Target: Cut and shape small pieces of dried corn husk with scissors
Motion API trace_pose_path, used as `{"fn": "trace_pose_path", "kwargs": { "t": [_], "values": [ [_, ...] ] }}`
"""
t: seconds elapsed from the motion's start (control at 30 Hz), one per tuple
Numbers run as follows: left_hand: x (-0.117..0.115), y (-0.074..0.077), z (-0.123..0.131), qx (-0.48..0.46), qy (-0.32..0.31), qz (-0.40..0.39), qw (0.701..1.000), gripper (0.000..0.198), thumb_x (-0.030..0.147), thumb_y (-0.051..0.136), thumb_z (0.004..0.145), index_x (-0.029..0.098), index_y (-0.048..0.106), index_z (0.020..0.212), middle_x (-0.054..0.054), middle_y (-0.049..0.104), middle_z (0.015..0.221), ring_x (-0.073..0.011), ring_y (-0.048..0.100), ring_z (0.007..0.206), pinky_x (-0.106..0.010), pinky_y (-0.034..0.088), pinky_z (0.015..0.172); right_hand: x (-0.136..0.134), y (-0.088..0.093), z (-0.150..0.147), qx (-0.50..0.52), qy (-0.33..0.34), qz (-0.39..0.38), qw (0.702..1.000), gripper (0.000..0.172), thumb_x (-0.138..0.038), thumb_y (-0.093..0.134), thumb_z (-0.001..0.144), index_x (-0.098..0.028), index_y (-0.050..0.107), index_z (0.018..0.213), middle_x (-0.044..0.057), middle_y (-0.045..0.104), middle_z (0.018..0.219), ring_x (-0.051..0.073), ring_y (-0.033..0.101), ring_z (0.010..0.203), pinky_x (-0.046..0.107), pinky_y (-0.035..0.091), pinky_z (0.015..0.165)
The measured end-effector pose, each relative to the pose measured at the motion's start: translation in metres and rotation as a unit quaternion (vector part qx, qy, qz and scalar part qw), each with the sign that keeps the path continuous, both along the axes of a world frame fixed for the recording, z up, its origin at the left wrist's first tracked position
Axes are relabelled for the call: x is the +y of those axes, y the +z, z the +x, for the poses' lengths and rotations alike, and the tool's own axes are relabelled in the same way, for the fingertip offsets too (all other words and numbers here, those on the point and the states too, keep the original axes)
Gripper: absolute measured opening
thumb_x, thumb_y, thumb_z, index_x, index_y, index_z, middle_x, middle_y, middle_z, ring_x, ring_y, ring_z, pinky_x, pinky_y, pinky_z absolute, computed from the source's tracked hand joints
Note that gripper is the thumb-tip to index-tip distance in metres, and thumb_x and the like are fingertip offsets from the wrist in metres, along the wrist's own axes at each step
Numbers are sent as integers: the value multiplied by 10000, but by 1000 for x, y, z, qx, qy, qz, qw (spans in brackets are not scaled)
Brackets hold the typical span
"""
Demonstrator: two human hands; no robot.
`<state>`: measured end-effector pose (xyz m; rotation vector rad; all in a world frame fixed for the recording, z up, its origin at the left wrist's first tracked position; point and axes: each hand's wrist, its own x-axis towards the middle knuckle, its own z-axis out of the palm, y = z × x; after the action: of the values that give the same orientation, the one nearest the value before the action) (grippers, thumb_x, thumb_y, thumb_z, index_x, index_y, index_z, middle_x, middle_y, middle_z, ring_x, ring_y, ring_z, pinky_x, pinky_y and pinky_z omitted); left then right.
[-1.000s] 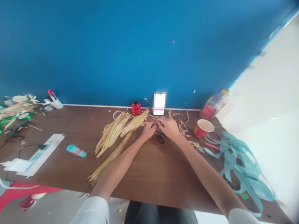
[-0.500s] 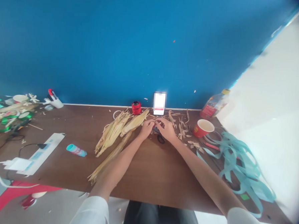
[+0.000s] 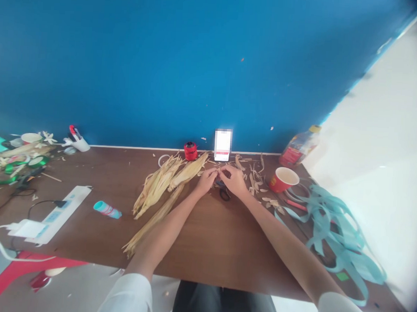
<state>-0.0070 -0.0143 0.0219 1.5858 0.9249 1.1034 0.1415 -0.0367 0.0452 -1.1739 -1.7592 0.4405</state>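
My left hand (image 3: pixel 206 180) and my right hand (image 3: pixel 234 179) meet fingertip to fingertip over the far middle of the table. Both are pinched closed, and whatever sits between the fingers is too small to make out. Just below them, partly covered by my right hand, lies a pair of scissors with a black handle loop (image 3: pixel 224 194). Left of my left hand spread dried corn husks (image 3: pixel 160 186), pale yellow and in long bundles. Cut husk pieces (image 3: pixel 254 179) lie scattered to the right of my right hand.
A lit phone (image 3: pixel 222 145) leans on the blue wall beside a red spool (image 3: pixel 190 151). At right stand a paper cup (image 3: pixel 284 179), a bottle (image 3: pixel 300 146) and tangled teal ribbon (image 3: pixel 337 237). Leftward are a blue tube (image 3: pixel 108 209), a power strip (image 3: pixel 58 215) and a pen cup (image 3: pixel 80 143).
My fingertips have drawn slightly closer together, with the left hand shifting a little to the right. The other things stay where they were; the view has moved very slightly.
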Motion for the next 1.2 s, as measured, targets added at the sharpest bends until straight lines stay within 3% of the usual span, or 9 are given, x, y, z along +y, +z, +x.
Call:
{"fn": "trace_pose_path", "kwargs": {
  "t": [0.27,0.5,0.67,1.2],
  "values": [
    [1,-1,-4,-15,83,34,996,224,183,429,758,163,427,535,41,401,511,-91,374,533,-218,298,542,-1,-7,-2,56,2,-44,997,211,-341,500,860,-192,640,911,26,679,807,146,559,596,271,445,592],
    [0,1,0,-11,42,11,999,204,236,449,798,151,546,641,26,506,567,-89,423,513,-216,326,516,-6,-10,-5,48,-16,-3,999,241,-359,503,874,-194,656,957,38,692,888,149,578,647,277,458,640],
    [-3,5,1,-2,4,-6,1000,202,251,479,803,150,564,650,31,497,527,-86,423,470,-213,342,488,-7,-8,-4,54,-22,20,998,209,-349,510,883,-196,650,903,36,684,866,144,569,646,273,454,630],
    [-1,1,-1,-20,16,-11,1000,145,228,482,771,150,584,703,41,496,525,-79,418,455,-203,324,474,-5,-13,-3,45,-6,19,999,204,-316,502,870,-198,668,873,41,698,860,178,623,748,297,476,699]
  ]
}}
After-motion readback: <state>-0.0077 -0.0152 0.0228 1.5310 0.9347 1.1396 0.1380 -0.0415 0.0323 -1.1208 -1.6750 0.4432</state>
